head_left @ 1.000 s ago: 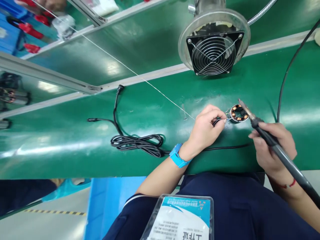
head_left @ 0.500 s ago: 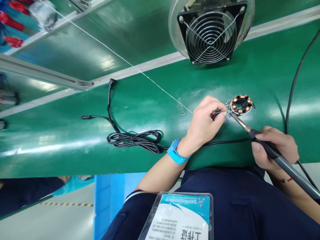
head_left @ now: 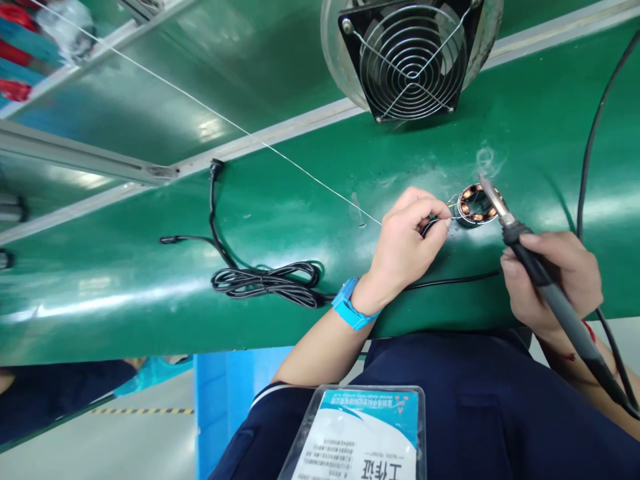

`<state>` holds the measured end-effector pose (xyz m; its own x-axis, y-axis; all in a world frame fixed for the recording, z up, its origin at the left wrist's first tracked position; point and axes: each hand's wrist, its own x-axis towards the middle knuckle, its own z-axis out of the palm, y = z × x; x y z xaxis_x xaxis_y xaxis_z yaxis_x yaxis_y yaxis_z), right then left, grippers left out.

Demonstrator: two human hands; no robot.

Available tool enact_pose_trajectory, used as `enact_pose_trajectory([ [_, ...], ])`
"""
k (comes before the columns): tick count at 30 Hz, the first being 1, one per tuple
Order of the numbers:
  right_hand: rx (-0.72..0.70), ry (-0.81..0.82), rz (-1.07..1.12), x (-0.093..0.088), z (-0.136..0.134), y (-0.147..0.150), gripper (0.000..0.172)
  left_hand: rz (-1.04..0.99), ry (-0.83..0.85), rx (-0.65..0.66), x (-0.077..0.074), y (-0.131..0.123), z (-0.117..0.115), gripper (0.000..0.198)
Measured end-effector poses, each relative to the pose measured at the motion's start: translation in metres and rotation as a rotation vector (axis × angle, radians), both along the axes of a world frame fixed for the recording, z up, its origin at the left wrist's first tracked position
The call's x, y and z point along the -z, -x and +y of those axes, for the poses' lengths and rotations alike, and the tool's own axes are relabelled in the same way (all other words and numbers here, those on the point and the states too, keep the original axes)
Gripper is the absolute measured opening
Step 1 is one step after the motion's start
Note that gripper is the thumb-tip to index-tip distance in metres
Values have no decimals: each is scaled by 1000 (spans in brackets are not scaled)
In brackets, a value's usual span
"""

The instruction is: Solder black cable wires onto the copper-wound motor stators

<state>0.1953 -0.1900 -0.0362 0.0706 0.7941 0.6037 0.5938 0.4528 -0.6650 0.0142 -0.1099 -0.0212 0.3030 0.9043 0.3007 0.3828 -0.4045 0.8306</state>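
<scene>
My right hand [head_left: 553, 283] is wrapped round a soldering iron [head_left: 543, 277], whose metal tip is lifted over the far side of a motor stator [head_left: 463, 212] with copper coils. A wisp of smoke [head_left: 485, 160] curls above the tip. Beside the stator, my left hand [head_left: 413, 233] pinches a thin wire close to the stator's leads; the black cable [head_left: 450, 282] passes under this hand. A thin pale strand of solder wire [head_left: 310, 175] runs taut from the upper left to the left hand. The exact joint at the fingertips is too small to make out.
A fan with a wire guard [head_left: 413, 75] stands at the back of the green bench [head_left: 125, 253]. A coiled black power cord [head_left: 270, 280] lies left of my hands. The iron's cord [head_left: 587, 153] loops at the right. A blue crate [head_left: 230, 400] is below the bench edge.
The soldering iron's tip has moved up and away from the wire at my left fingertips, now over the stator. Smoke has risen there. My left hand keeps its pinch.
</scene>
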Motion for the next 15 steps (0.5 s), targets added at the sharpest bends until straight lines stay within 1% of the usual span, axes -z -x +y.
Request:
enact_pose_trajectory([
  [4, -23, 149, -46, -10, 6, 6, 50, -10, -20, -3, 0, 0, 0, 15],
  [6, -27, 174, -81, -19, 13, 9, 49, -1, -18, -5, 0, 0, 0, 16],
  [9, -34, 208, -189, -29, 23, 12, 44, 8, -24, -2, 0, 0, 0, 16],
  [12, -35, 257, -267, -32, 28, 13, 43, -11, -28, 4, 1, 0, 0, 15],
  [15, -28, 265, -298, -31, 29, 13, 41, -37, -10, 12, 0, 0, 0, 15],
])
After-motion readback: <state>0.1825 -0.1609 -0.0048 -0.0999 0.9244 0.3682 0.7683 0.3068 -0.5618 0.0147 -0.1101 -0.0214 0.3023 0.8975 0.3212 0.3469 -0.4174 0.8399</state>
